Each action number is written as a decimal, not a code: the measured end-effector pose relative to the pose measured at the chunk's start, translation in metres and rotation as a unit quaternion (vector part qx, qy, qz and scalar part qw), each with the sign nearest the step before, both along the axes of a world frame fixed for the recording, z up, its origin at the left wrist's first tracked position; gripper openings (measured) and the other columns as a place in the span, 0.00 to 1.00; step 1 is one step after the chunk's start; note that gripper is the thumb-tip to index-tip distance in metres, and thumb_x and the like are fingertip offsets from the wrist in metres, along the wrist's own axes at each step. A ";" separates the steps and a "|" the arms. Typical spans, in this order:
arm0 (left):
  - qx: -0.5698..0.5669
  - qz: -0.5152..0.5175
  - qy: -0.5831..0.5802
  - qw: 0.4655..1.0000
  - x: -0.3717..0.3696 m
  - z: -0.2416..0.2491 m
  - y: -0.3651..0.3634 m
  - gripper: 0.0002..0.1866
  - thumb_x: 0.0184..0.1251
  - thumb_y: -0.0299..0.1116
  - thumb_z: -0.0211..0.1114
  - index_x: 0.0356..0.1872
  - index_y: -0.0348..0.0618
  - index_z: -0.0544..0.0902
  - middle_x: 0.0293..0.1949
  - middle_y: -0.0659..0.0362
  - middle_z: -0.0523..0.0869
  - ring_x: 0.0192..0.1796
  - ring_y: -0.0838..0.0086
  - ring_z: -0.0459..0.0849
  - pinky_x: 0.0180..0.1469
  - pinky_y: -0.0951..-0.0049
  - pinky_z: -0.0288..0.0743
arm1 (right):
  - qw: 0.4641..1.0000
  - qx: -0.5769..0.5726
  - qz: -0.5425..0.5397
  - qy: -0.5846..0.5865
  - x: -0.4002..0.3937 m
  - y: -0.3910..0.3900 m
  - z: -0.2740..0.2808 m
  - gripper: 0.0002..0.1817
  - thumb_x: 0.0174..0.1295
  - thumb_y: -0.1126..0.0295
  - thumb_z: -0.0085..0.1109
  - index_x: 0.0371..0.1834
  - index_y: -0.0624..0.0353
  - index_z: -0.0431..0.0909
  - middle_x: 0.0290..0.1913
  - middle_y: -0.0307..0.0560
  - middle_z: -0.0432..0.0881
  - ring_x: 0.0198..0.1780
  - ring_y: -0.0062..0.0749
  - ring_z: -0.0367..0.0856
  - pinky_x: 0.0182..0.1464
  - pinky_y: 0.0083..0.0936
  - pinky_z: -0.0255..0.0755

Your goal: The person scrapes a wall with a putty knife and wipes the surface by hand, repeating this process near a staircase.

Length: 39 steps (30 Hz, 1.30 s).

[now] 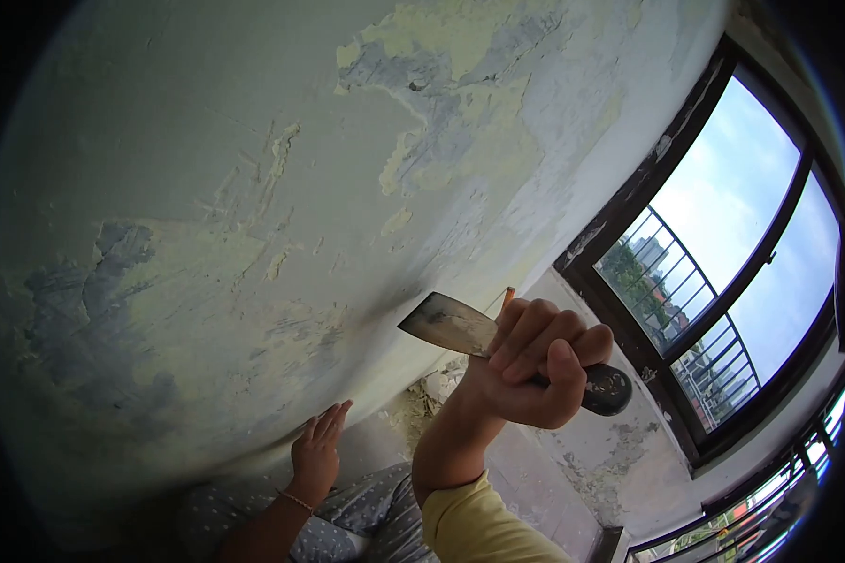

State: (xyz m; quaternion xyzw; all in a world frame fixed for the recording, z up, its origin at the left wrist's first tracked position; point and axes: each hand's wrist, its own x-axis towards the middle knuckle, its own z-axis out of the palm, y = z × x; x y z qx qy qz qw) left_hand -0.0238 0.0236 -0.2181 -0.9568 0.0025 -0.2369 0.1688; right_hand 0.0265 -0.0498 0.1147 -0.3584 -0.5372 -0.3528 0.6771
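Note:
My right hand point(549, 361) is closed around the dark handle of a scraper point(449, 324), raised in front of the wall. The scraper's wide metal blade points to the left, and its surface is stained; the rounded handle end sticks out at the right of my fist. Lower down, my left hand point(317, 450) has its fingers stretched out, near or against the lower wall, holding nothing. The wall point(347, 253) is pale green, with grey and yellowish patches where the coating is peeled or scratched.
A dark-framed window point(667, 357) with an outside railing is at the right. Below it is a stained wall section point(620, 469). My legs in dotted grey trousers point(347, 525) are at the bottom. Broken plaster point(422, 399) shows at the wall's foot.

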 end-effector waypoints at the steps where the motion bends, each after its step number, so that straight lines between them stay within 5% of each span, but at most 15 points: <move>1: -0.017 -0.007 0.012 1.000 0.001 0.002 0.000 0.37 0.58 0.45 0.60 0.71 0.54 0.62 0.77 0.72 0.46 0.77 0.78 0.43 0.75 0.63 0.34 | 0.999 0.020 0.011 -0.029 -0.007 -0.006 0.008 0.13 0.54 0.74 0.45 0.16 0.50 0.54 0.09 0.36 0.61 0.08 0.17 0.55 0.10 0.15 0.52; 6: -0.022 -0.002 -0.008 1.000 0.002 0.001 -0.002 0.38 0.57 0.44 0.61 0.71 0.53 0.62 0.77 0.71 0.46 0.77 0.78 0.44 0.74 0.65 0.39 | 0.991 0.065 0.059 -0.097 -0.018 -0.005 0.006 0.13 0.54 0.75 0.45 0.16 0.50 0.54 0.09 0.36 0.60 0.08 0.18 0.56 0.11 0.15 0.52; 12: 0.006 -0.004 -0.010 1.000 -0.002 0.002 0.000 0.38 0.56 0.44 0.63 0.71 0.53 0.63 0.76 0.71 0.48 0.77 0.78 0.45 0.74 0.66 0.39 | 0.997 0.044 0.068 0.003 0.004 0.002 0.001 0.11 0.54 0.78 0.46 0.19 0.55 0.57 0.08 0.41 0.63 0.08 0.22 0.57 0.10 0.20 0.48; 17: -0.015 -0.008 -0.005 1.000 0.001 0.000 0.000 0.38 0.56 0.45 0.63 0.70 0.52 0.64 0.76 0.71 0.48 0.77 0.78 0.45 0.74 0.65 0.39 | 0.984 0.094 0.095 -0.120 -0.036 -0.009 0.014 0.09 0.54 0.78 0.44 0.22 0.55 0.57 0.09 0.43 0.64 0.07 0.26 0.59 0.09 0.21 0.46; 19: -0.010 -0.005 -0.011 1.000 0.000 0.002 -0.001 0.37 0.57 0.45 0.62 0.70 0.52 0.64 0.76 0.71 0.48 0.77 0.78 0.45 0.74 0.65 0.40 | 0.998 0.044 0.024 -0.023 -0.011 0.009 0.000 0.14 0.53 0.74 0.46 0.16 0.50 0.52 0.09 0.36 0.60 0.08 0.20 0.55 0.12 0.17 0.52; 21: 0.004 -0.004 -0.006 1.000 -0.001 -0.001 -0.003 0.38 0.56 0.45 0.62 0.70 0.52 0.64 0.77 0.71 0.48 0.77 0.78 0.45 0.74 0.65 0.40 | 0.992 0.017 -0.034 0.118 0.028 0.028 -0.031 0.15 0.50 0.77 0.49 0.16 0.51 0.53 0.07 0.36 0.56 0.07 0.19 0.50 0.11 0.19 0.44; 29: -0.009 -0.002 -0.016 1.000 0.001 0.001 -0.002 0.38 0.56 0.45 0.62 0.70 0.52 0.64 0.77 0.71 0.48 0.77 0.78 0.46 0.74 0.66 0.40 | 0.992 0.031 0.086 -0.089 -0.012 -0.010 0.005 0.11 0.53 0.80 0.47 0.20 0.55 0.56 0.10 0.41 0.64 0.08 0.22 0.59 0.11 0.20 0.44; 32: -0.024 -0.008 0.004 1.000 0.001 0.000 -0.002 0.38 0.56 0.46 0.61 0.71 0.53 0.63 0.77 0.71 0.47 0.77 0.78 0.45 0.74 0.65 0.38 | 0.998 0.016 0.059 -0.027 0.011 0.014 -0.013 0.12 0.50 0.83 0.48 0.19 0.55 0.57 0.11 0.40 0.64 0.10 0.22 0.59 0.13 0.20 0.49; 34: 0.027 0.018 -0.021 0.999 0.000 0.003 -0.001 0.38 0.56 0.46 0.61 0.71 0.53 0.63 0.77 0.71 0.47 0.77 0.79 0.44 0.74 0.64 0.36 | 0.990 -0.001 -0.103 0.102 0.043 0.026 -0.052 0.15 0.46 0.84 0.47 0.16 0.53 0.53 0.10 0.37 0.57 0.11 0.18 0.47 0.15 0.20 0.42; 39: 0.001 -0.002 -0.007 1.000 0.002 -0.002 -0.001 0.38 0.57 0.45 0.60 0.71 0.53 0.62 0.77 0.71 0.46 0.77 0.78 0.44 0.74 0.64 0.36 | 0.991 0.068 -0.059 0.101 0.022 -0.026 -0.086 0.12 0.49 0.78 0.46 0.16 0.52 0.54 0.08 0.37 0.59 0.08 0.18 0.49 0.11 0.17 0.45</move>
